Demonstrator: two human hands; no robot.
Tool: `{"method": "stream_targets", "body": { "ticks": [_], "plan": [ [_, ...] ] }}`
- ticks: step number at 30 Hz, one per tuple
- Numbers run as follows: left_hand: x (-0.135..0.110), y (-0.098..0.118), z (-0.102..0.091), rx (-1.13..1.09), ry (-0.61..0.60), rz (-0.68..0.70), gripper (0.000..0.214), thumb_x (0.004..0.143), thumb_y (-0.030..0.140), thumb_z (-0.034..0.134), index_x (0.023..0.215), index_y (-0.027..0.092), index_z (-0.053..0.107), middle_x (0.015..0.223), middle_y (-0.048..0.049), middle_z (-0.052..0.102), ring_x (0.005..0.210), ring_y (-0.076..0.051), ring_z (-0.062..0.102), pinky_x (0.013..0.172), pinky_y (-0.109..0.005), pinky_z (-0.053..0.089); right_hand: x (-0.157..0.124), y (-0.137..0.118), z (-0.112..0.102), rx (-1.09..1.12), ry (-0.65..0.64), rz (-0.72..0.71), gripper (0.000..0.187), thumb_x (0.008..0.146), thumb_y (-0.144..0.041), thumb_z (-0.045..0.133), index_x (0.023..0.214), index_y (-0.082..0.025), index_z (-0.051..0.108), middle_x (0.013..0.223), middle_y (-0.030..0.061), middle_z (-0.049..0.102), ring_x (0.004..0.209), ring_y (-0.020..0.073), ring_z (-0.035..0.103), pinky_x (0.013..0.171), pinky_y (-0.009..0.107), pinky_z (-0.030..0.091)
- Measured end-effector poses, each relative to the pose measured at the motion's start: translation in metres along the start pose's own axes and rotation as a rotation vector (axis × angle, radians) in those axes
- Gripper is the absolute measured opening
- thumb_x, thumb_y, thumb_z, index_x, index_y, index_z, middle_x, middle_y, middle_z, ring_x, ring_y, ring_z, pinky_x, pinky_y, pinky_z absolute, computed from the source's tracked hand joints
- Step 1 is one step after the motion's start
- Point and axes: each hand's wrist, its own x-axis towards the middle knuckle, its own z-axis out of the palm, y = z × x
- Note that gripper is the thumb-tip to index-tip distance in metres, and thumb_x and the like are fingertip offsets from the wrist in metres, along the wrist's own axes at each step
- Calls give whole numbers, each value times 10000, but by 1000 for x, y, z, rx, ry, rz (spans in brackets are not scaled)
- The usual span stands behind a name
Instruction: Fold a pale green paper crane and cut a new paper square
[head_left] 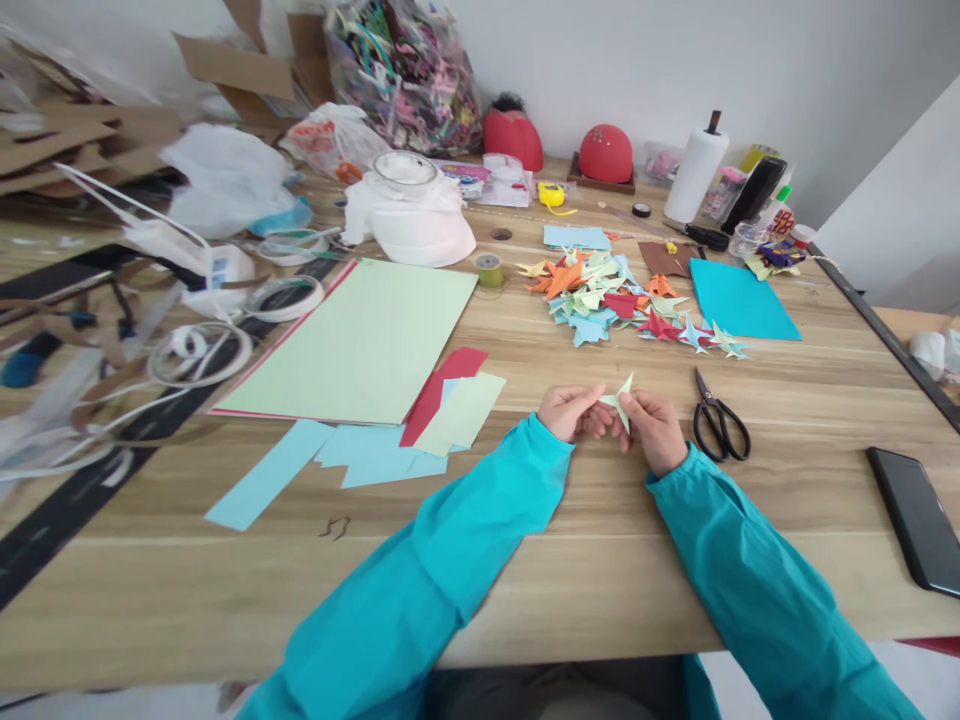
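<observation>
Both my hands meet over the wooden table (570, 560), pinching a small pale green folded paper piece (622, 398) between them. My left hand (571, 411) grips its left side with closed fingers. My right hand (655, 428) holds its right side, one pointed tip of the paper sticking up above the fingers. Beyond my hands lies a pile of several folded paper shapes (619, 300) in orange, red, green and blue. Black scissors (720, 425) lie just right of my right hand.
A large pale green sheet (360, 340) and loose blue, red and green paper pieces (390, 440) lie to the left. A blue sheet (739, 300), a paper towel roll (695, 175), a dark phone (916, 518) and tape rolls (202, 355) surround the work spot.
</observation>
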Motion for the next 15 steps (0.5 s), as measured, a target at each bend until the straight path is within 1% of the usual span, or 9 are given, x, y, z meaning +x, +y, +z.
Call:
{"method": "stream_targets", "body": {
  "ticks": [4,9,11,15],
  "plan": [
    [-1,-2,-1,102,35,73,384,500,449,765,533,93,624,460,-20,595,345,-79,499,357,-203,384,0,-3,0,-45,15,-17,383,773,-473,555,563,-153,539,451,-12,560,315,68,456,325,187,339],
    [-4,-1,1,174,42,117,369,528,457,745,573,107,638,453,-7,586,350,-75,492,361,-202,385,-1,-5,1,-68,12,-21,337,738,-465,597,610,-156,551,494,-16,572,346,82,487,346,200,376],
    [-3,-1,2,187,68,153,366,526,454,746,586,107,646,451,-6,584,351,-73,487,362,-203,389,-2,-6,2,-81,0,-34,319,734,-453,605,622,-158,559,493,-20,569,351,84,491,355,201,379],
    [-2,-2,1,190,121,191,356,499,431,763,604,108,658,452,-9,593,354,-77,485,370,-212,406,-2,-8,1,-84,-20,-35,328,755,-434,591,583,-156,562,462,-21,558,337,79,476,364,204,370]
  ]
}}
